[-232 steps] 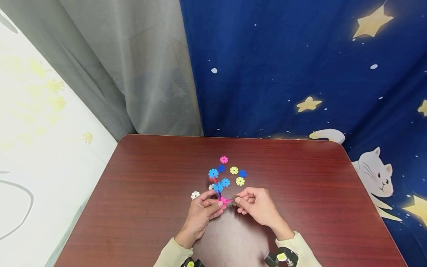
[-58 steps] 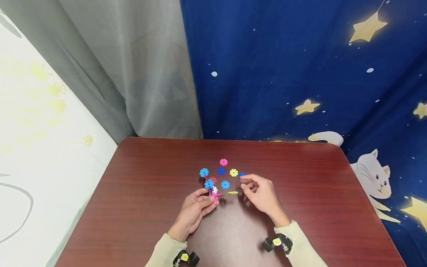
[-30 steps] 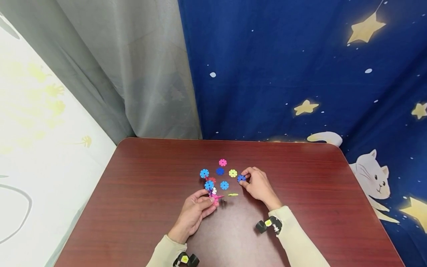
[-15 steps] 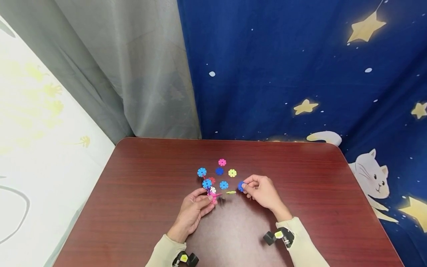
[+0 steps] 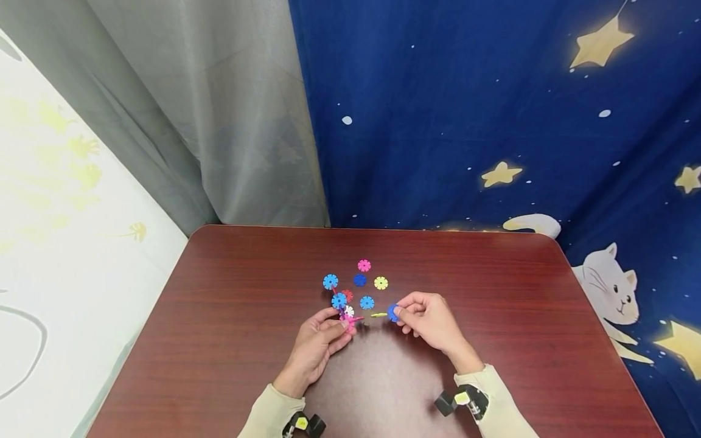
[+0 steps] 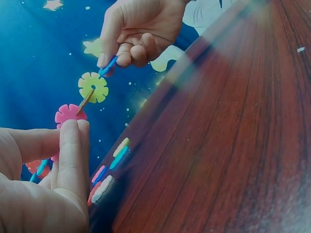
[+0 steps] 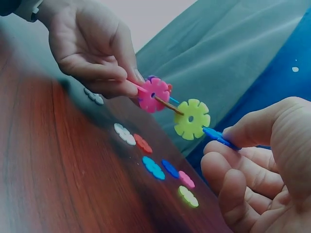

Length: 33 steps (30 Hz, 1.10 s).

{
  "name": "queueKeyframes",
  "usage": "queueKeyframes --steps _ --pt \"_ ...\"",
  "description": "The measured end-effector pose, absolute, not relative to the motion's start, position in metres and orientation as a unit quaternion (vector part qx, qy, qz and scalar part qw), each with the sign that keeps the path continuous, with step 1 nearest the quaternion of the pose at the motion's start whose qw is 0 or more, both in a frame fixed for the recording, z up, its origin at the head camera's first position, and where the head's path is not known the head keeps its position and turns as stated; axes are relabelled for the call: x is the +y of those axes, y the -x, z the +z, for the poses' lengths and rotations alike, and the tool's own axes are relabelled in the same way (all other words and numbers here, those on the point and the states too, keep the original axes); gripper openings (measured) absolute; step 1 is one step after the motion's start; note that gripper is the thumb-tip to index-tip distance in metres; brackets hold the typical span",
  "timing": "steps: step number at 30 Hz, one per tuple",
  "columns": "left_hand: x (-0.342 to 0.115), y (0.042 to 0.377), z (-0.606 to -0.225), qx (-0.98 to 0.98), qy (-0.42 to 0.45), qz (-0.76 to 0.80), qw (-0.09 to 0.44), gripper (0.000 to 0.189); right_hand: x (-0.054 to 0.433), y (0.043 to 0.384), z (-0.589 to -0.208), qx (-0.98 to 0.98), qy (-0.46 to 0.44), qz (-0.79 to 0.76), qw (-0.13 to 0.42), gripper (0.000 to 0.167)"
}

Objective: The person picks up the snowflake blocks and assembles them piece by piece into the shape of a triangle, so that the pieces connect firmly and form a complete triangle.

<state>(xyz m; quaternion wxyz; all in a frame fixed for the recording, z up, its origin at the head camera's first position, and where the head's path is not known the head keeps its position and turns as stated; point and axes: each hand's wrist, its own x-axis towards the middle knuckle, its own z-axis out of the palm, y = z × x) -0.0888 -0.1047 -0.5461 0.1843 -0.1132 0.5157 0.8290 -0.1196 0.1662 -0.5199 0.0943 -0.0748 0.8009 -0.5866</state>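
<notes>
My left hand (image 5: 317, 344) grips a chain of slotted plastic snowflake discs by a pink disc (image 7: 156, 104). Beyond its fingers the chain runs up to light blue discs (image 5: 339, 300). On the other side a brown disc (image 7: 169, 105), seen edge-on, joins the pink one to a yellow disc (image 7: 198, 127). Between thumb and fingers, my right hand (image 5: 432, 322) pinches a blue disc (image 7: 218, 137). In the right wrist view its edge meets the yellow disc's rim; whether the slots interlock I cannot tell. My left fingers cover part of the chain.
Loose discs lie flat on the brown table (image 5: 246, 274) beyond the hands: pink (image 5: 364, 265), dark blue (image 5: 359, 280), yellow (image 5: 380, 283), light blue (image 5: 367, 302), red (image 5: 348, 295) and white (image 7: 125, 134). Another white disc (image 7: 94, 96) lies near my left hand. Curtains (image 5: 438, 121) hang behind the table.
The brown and yellow discs have joined the chain since the earliest frame. My right hand has picked the blue disc off the table and brought it toward me, up to the yellow disc.
</notes>
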Motion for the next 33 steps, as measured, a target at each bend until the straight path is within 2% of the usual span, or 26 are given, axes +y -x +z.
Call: queueKeyframes --steps 19,33 --pt "-0.104 0.089 -0.549 0.524 0.095 0.823 0.197 0.051 0.159 0.111 -0.525 0.791 0.089 -0.598 0.091 0.011" --pt "-0.108 0.088 -0.551 0.537 0.074 0.811 0.218 0.041 0.156 0.108 -0.527 0.785 0.11 -0.603 0.09 0.01"
